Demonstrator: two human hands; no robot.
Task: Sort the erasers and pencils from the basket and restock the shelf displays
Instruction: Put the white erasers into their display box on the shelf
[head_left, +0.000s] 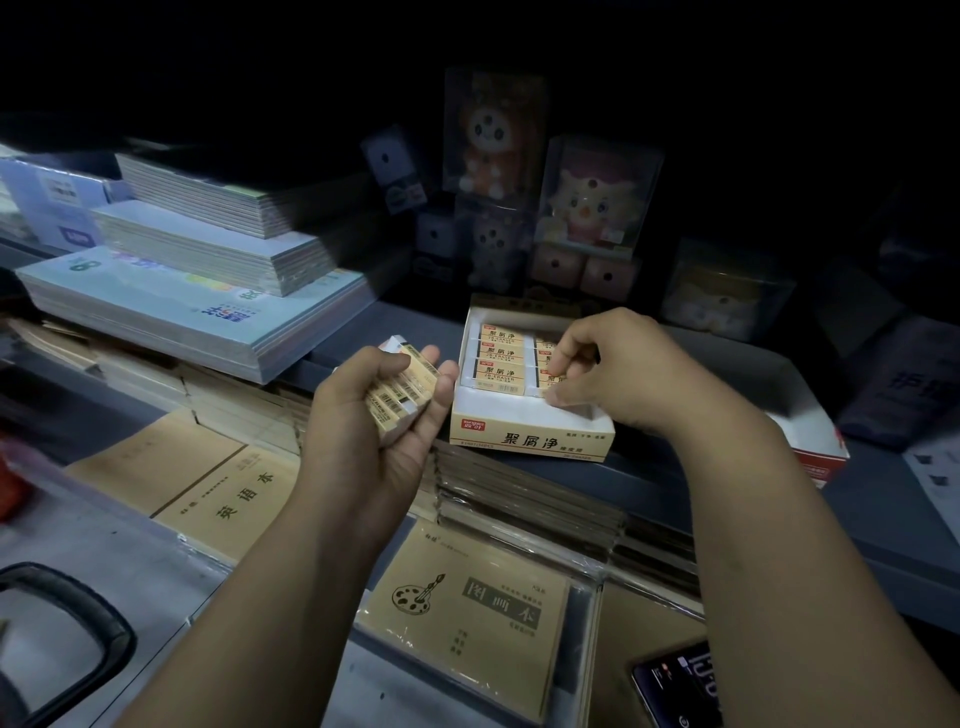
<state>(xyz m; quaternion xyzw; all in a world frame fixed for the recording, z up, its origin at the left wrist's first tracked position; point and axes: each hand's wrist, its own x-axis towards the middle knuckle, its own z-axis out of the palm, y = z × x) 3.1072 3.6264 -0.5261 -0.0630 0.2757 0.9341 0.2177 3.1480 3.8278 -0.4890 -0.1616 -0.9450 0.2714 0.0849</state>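
Observation:
An open cream eraser display box (530, 439) sits on the dark shelf, with rows of wrapped erasers (501, 353) inside; its near end is bare white. My left hand (379, 415) grips a stack of several wrapped erasers (402, 395) just left of the box. My right hand (613, 364) reaches into the box's right column, its fingertips and thumb pinching an eraser (550, 376) there. No pencils are in view.
Stacks of notebooks (208, 291) rise to the left, brown exercise books (467, 618) lie below the shelf edge. Boxed plush toys (587, 208) stand behind the eraser box. A black basket handle (78, 623) is at lower left, a phone (680, 686) at lower right.

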